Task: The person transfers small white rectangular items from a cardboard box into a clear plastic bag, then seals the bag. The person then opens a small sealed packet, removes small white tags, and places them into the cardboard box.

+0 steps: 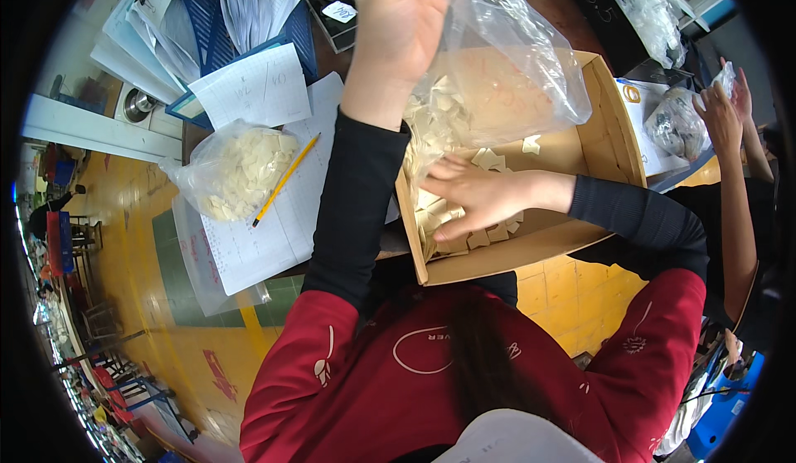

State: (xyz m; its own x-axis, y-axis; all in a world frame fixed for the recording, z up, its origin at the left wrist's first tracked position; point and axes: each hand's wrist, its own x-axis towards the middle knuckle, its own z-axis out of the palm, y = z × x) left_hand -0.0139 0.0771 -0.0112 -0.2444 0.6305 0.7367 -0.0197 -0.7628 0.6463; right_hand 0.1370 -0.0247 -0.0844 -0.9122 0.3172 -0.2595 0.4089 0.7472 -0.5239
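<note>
My left hand [405, 28] is raised at the top of the view, its fingers closed on the upper part of a clear plastic bag [526, 73]. The bag hangs over an open cardboard box [609, 123], with small cream flat pieces showing through its lower left part. Inside the box, my right hand [485, 193] lies palm down with its fingers spread, over loose cream pieces [499, 232] and close beside the bag. What is under its palm is hidden. The pieces gather at the box's left end, some with notched edges.
Left of the box, a tied bag of cream pieces [245, 169] and a yellow pencil [286, 179] lie on paper sheets [265, 252]. A blue file rack [195, 28] stands behind. At right, another person's hands [725, 106] hold clear plastic near a filled bag [676, 125].
</note>
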